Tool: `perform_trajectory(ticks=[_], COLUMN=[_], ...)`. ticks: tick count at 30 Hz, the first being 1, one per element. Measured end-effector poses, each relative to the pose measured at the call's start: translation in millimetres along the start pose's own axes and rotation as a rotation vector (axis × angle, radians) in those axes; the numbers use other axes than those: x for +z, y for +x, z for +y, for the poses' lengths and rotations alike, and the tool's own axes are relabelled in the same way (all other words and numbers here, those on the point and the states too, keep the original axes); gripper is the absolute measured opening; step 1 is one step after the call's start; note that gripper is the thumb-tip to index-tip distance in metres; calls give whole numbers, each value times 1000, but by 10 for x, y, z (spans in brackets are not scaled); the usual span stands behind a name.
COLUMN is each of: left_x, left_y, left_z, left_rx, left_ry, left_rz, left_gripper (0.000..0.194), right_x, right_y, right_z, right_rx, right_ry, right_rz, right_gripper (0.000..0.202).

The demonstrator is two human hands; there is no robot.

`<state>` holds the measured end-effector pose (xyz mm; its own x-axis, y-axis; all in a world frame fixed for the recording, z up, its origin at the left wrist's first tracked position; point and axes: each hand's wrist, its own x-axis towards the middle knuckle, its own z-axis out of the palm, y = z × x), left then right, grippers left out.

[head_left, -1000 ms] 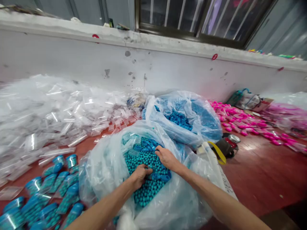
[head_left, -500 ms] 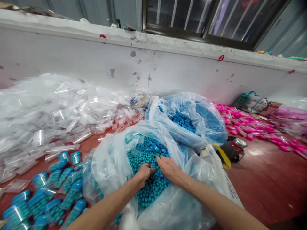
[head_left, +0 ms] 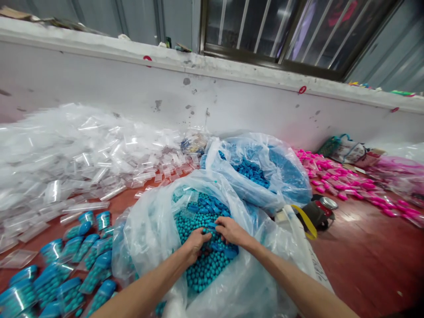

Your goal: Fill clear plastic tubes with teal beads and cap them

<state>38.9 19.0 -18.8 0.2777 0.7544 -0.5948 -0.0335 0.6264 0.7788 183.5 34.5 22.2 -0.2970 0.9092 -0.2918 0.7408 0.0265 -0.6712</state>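
Head cam: nearest, lower L, filled packs (head_left: 71, 291). Then beads (head_left: 205, 270) in an open bag (head_left: 149, 221), my L hand (head_left: 196, 244) over them; can't tell if its fingers grip anything. R hand (head_left: 233, 231), showing no cap a moment ago, now has fingers pinched on a blue cap (head_left: 211, 226) right by L's, so prob. both are on one job. Behind: 2nd bag (head_left: 293, 176) w/ blue bits (head_left: 251, 171).
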Motion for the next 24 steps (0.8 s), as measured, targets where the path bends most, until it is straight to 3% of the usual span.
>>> perform_trajectory(ticks=[3,17,24], left_x=[-53,-85,10], left_y=[-45,-368,-454], left_z=[12,304,271], left_rx=[33,284,311], left_ry=[-19,122,107], left_rz=[-51,-7,47], left_gripper=[44,47,63], right_x=[-23,-74,-11], right_y=[2,-182,-175], right_z=[-30,-211,-216], right_rx=[69,-50,-23], right_ry=[230,334,506], right_rz=[-18,177,103], right_gripper=[17,26,26])
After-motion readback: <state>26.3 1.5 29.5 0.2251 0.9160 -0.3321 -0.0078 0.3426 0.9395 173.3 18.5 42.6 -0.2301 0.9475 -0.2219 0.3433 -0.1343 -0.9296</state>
